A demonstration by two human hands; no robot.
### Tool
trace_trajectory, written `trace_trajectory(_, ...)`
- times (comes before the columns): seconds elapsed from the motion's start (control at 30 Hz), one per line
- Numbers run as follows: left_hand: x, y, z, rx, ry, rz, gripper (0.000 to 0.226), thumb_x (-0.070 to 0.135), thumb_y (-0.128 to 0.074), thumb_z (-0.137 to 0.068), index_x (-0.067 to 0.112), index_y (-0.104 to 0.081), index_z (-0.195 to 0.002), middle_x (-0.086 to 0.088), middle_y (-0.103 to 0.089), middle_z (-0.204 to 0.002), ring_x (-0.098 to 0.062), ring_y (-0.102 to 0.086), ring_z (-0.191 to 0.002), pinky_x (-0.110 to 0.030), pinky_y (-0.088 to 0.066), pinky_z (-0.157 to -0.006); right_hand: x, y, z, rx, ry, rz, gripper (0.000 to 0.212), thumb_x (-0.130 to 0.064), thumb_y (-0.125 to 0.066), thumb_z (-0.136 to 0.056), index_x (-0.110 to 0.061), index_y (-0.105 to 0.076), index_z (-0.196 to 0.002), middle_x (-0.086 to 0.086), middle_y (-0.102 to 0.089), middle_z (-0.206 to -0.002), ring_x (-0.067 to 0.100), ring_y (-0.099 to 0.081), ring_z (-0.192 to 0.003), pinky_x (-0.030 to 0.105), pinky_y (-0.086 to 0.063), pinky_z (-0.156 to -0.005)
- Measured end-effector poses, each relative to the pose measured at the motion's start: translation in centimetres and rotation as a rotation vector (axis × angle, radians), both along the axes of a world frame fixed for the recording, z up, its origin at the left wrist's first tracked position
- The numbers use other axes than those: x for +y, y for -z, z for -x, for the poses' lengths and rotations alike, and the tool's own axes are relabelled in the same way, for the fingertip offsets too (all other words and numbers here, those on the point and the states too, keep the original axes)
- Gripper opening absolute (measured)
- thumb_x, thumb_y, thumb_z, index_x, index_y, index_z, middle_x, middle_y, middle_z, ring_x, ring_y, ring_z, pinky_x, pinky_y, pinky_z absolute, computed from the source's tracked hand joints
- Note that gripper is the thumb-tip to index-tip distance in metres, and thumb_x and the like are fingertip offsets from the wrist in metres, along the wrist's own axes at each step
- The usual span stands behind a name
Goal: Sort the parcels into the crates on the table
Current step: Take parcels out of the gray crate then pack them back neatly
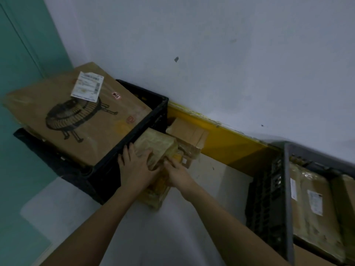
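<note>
A parcel wrapped in yellowish plastic (156, 148) lies on the white table (201, 217) between two crates. My left hand (136, 167) grips its near left side, fingers curled over the top. My right hand (177, 174) holds its right side from below. More taped cardboard parcels (189, 134) lie just behind it. The black crate (134, 135) on the left is filled by a large cardboard box (76, 116) with a printed drawing and a white label. A second dark crate (288, 198) at the right holds wrapped parcels (315, 204).
A white wall (230, 64) runs along the back of the table, with a yellow strip (226, 139) at its base. A teal wall (23, 54) is at the left. Another yellowish packet (156, 196) lies under my hands.
</note>
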State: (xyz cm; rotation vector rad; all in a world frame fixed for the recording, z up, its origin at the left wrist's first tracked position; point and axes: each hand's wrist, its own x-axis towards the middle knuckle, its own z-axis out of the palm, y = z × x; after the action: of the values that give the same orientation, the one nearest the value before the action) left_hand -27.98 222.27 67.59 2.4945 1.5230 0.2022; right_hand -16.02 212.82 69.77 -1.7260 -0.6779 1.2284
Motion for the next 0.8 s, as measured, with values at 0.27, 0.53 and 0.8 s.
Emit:
trace_trajectory(0.27, -1.7, -0.6, -0.1, 0.004, -0.007, 0.001, 0.077, 0.081, -0.048, -0.076, 0.042, -0.042, -0.141, -0.015, -0.018, -0.155, -0.038, -0.017, -0.139, -0.059, -0.024, -0.111, -2.0, 0.0, 0.4, 0.125, -0.011, -0.014, 0.057, -0.048, -0.038, -0.104, -0.036, -0.02, -0.157, -0.003, -0.036, -0.157, 0.023, -0.037, -0.142, 0.048, -0.034, -0.116)
trace_trajectory(0.53, -5.1, -1.5, 0.6, -0.136, -0.042, 0.02, 0.07, 0.071, -0.059, -0.078, 0.038, -0.049, -0.139, -0.014, -0.022, -0.151, -0.038, -0.024, -0.134, -0.053, -0.03, -0.108, -5.2, -0.3, 0.4, 0.173, 0.033, -0.071, 0.047, -0.037, -0.041, -0.106, -0.033, -0.032, -0.151, -0.003, -0.043, -0.15, 0.023, -0.045, -0.135, 0.047, -0.043, -0.11)
trace_trajectory(0.8, -6.7, -6.5, -0.7, -0.82, -0.056, 0.344, 0.057, 0.071, -0.059, -0.075, 0.052, -0.05, -0.127, -0.002, -0.037, -0.143, -0.025, -0.039, -0.129, -0.049, -0.042, -0.103, -8.6, -1.9, -1.1, 0.276, 0.168, -0.181, 0.063, -0.062, -0.048, -0.094, -0.033, -0.033, -0.148, 0.0, -0.054, -0.14, 0.023, -0.058, -0.121, 0.05, -0.051, -0.098)
